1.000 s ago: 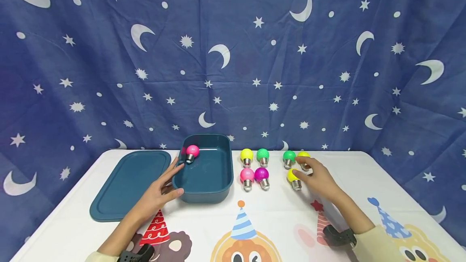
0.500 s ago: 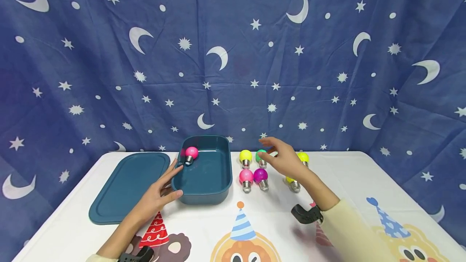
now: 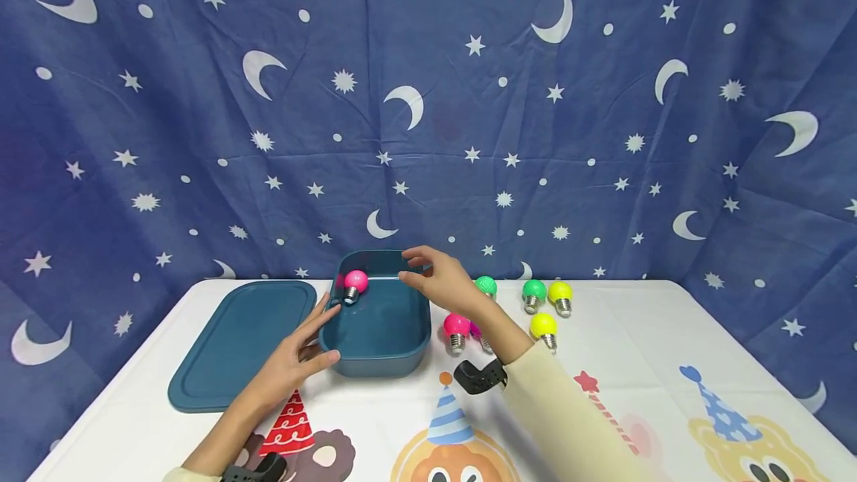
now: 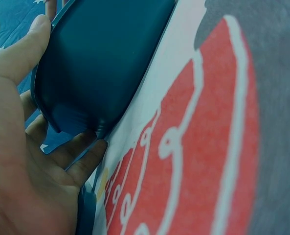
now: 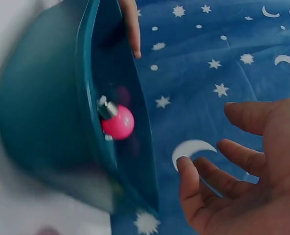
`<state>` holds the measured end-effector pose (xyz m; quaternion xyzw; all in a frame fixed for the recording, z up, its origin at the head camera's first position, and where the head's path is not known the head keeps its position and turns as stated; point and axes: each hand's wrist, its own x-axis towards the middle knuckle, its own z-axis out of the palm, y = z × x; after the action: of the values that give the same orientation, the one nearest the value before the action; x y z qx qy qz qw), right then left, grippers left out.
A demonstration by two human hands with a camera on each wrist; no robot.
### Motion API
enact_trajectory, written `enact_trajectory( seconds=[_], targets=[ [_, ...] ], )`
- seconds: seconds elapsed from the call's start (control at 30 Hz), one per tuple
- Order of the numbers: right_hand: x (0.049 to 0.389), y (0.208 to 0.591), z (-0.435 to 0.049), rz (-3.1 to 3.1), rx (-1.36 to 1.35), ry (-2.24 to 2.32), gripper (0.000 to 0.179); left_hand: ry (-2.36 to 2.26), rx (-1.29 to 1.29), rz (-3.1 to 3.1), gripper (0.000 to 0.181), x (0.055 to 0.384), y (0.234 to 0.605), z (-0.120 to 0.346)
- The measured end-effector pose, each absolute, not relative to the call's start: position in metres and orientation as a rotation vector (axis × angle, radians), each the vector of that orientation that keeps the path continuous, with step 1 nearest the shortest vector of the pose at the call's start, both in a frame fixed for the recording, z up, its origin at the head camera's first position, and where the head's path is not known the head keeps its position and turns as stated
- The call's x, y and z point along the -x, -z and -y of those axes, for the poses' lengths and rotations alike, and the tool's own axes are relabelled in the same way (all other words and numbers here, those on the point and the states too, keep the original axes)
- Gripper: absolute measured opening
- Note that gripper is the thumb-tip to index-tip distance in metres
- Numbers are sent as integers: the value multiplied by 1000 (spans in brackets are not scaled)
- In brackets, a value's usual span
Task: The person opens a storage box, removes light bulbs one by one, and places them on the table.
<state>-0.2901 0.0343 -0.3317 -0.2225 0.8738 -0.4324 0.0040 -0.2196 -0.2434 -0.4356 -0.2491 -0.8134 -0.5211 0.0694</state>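
A dark teal box (image 3: 375, 365) stands on the table with one pink light bulb (image 3: 356, 281) inside, near its left wall. My left hand (image 3: 288, 363) rests against the box's left side, fingers spread along the wall and thumb at the front corner. Above the box's right rim is my right hand (image 3: 442, 283), palm towards the box, its fingers parted and nothing between them. Under and beside that forearm, another pink bulb (image 3: 457, 324), a green bulb (image 3: 486, 286) and a partly hidden purple bulb (image 3: 474, 331) lie on the table. The right wrist view shows the bulb in the box (image 5: 119, 122).
A flat teal lid (image 3: 234, 341) lies left of the box. Farther right lie a green bulb (image 3: 533, 292) and two yellow bulbs (image 3: 560, 292). A blue curtain (image 3: 442, 132) with moons and stars hangs behind the table. Cartoon prints mark the white tablecloth (image 3: 375, 422).
My right hand has moved left from the yellow bulbs, past the middle bulbs, to above the box's right rim, where it now hides one yellow bulb. My left hand stays at the box.
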Motion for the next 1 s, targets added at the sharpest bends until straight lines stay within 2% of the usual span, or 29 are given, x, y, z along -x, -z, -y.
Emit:
enact_trajectory(
  seconds=[0.57,1.0],
  targets=[
    [313,359,37,-2562,575,1303,52,1588,764,2448,65,219,434,246],
    [324,367,60,-2384,471,1432,55,1588,786,2430,65,220,436,245]
  ],
)
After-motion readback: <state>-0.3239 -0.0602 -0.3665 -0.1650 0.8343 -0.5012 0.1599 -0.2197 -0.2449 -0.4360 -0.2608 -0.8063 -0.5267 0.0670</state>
